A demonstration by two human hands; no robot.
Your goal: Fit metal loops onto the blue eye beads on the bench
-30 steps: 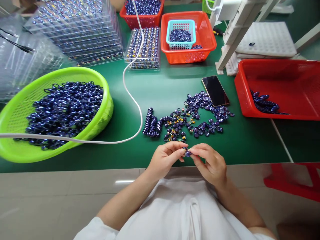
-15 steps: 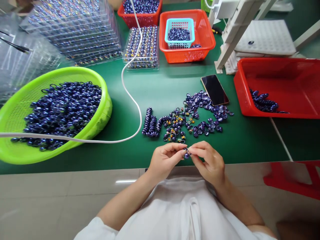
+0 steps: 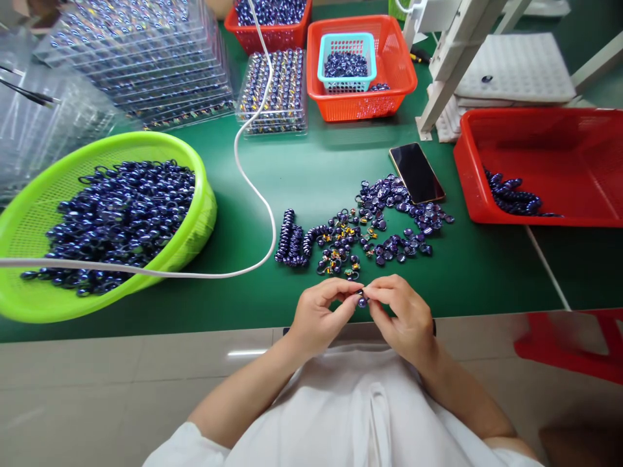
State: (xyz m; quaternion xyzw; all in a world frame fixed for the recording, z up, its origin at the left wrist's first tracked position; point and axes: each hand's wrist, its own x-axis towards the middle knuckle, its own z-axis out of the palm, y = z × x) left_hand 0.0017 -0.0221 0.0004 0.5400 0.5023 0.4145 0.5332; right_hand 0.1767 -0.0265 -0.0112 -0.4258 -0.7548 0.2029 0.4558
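One small glossy dark-blue piece (image 3: 362,302) sits just below the frame's centre, held in a narrow pinch by my left hand (image 3: 317,316) and right hand (image 3: 403,318). Above them I note loose dark-blue parts (image 3: 389,191) on the green table (image 3: 316,170), a phone (image 3: 417,174) beside these right of centre, and a heaped lime-green basket (image 3: 207,202) at frame left.

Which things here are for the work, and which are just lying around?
For the work, it seems:
shiny piece pinched by the left hand and right hand;
loose dark pieces beyond them;
green basket of similar pieces.

Probably just lying around:
phone;
white cable.
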